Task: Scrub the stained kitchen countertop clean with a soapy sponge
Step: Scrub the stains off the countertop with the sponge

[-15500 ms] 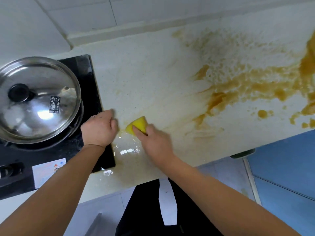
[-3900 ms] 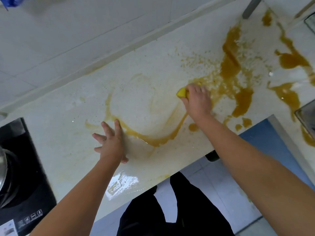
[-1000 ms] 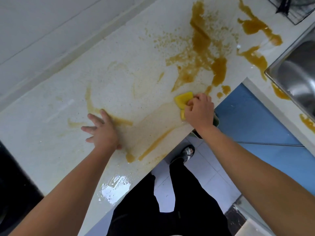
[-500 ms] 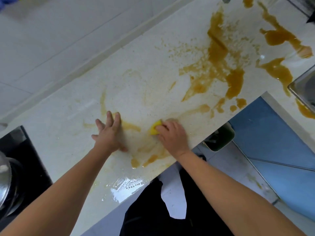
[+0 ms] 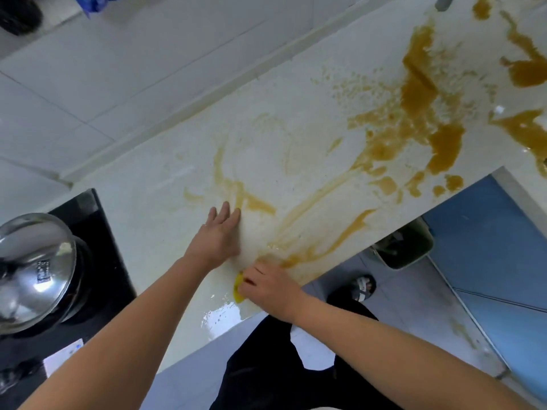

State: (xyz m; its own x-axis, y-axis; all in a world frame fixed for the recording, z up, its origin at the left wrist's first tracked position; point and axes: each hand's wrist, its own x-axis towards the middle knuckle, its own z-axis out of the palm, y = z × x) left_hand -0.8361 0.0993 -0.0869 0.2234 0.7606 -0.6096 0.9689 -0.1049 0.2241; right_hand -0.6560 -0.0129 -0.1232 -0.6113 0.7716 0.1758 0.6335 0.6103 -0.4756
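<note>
Your right hand (image 5: 266, 287) is curled over the yellow sponge (image 5: 238, 288), pinning it to the countertop (image 5: 177, 208) right at the front edge. Only a sliver of sponge pokes out left of your knuckles. Your left hand (image 5: 220, 235) lies flat just beyond it, fingers straight, palm on the wet surface. Thin brown streaks (image 5: 313, 202) fan out from your hands toward the big brown stain (image 5: 420, 113) further right, which is thick and pooled. A shiny wet patch (image 5: 220, 316) sits just below the sponge. Off to the left, a steel pot lid (image 5: 32, 270) sits on the black stove (image 5: 97, 261), well apart from your hands. Below the edge are a bin (image 5: 405, 247), your sandalled foot (image 5: 362, 288) and blue cabinet doors (image 5: 488, 247).
</note>
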